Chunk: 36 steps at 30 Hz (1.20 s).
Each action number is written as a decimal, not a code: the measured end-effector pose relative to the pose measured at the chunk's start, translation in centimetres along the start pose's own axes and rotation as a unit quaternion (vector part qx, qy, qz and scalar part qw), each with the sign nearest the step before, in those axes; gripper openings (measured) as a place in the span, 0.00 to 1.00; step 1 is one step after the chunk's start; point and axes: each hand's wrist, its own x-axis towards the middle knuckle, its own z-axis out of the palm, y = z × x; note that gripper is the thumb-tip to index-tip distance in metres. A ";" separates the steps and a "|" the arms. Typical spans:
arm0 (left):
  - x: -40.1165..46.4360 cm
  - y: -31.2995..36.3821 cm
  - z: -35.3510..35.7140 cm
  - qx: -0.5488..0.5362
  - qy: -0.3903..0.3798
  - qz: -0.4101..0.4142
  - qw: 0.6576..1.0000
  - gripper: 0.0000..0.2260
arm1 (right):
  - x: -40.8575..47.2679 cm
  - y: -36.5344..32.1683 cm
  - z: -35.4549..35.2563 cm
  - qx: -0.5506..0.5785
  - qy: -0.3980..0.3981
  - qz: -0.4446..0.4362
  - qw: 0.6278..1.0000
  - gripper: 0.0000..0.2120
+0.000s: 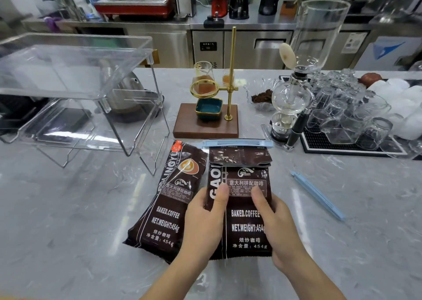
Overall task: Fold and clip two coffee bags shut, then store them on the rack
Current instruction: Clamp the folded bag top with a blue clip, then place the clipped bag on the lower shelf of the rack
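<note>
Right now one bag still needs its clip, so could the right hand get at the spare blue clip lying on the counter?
Probably yes. The spare clip lies alone on bare counter right of the right hand, nothing between them. That hand grips the clipped bag and must let go first.

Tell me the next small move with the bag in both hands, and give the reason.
Probably lift the clipped bag and carry it to the clear rack at the left. Its top is already folded over and held by the blue clip, and both the left hand and right hand have a grip on its sides. The second bag beside it lies unclipped; the spare clip waits on the counter.
</note>
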 end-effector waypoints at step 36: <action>-4.3 2.7 -18.9 -0.137 0.159 -0.016 0.978 0.23 | -3.1 1.4 18.3 -0.115 -0.171 -0.037 0.978 0.10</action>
